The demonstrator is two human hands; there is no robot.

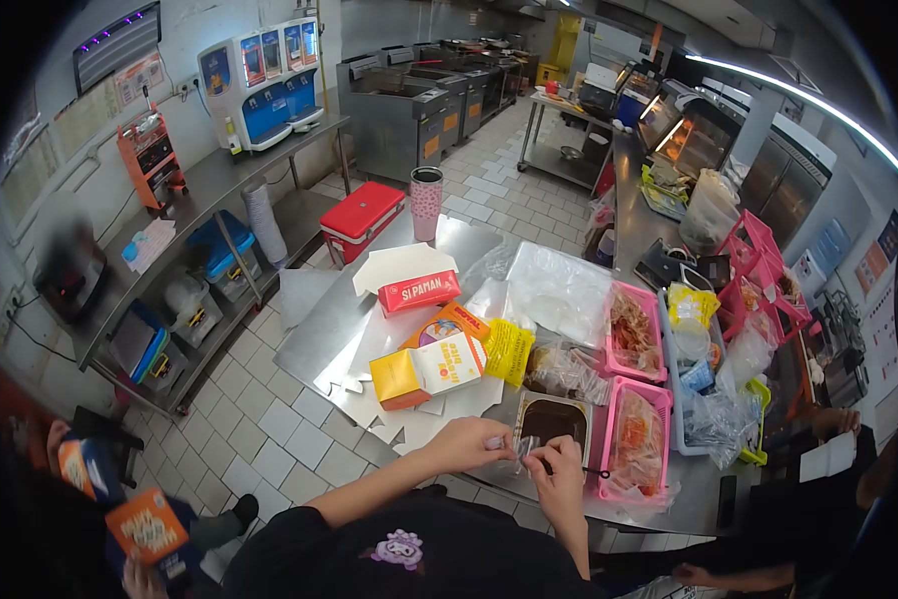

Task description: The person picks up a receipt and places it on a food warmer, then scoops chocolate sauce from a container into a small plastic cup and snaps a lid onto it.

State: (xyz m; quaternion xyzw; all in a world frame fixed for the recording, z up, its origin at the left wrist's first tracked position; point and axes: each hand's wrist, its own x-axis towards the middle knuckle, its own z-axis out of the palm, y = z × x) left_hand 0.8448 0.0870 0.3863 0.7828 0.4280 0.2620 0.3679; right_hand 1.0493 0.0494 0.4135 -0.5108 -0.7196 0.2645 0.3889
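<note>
My left hand [479, 443] and my right hand [559, 465] meet at the table's near edge, fingers closed on a small clear plastic bag [531, 451] between them. What the bag contains is too small to make out. Just beyond sits a metal pan [554, 417] of dark brown sauce; a black utensil handle [596, 472] shows beside my right hand. A pink basket [637, 439] with bagged reddish food is to the right. Behind the pan lie clear plastic bags [566, 373] and a yellow packet [509, 351].
A yellow-and-white box [427, 373], an orange box [447, 327] and a red box [418, 293] lie on cardboard at left. A pink tumbler [426, 204] stands at the far edge. Another pink basket [636, 331] and a grey-blue bin [691, 374] line the right. People are at both sides.
</note>
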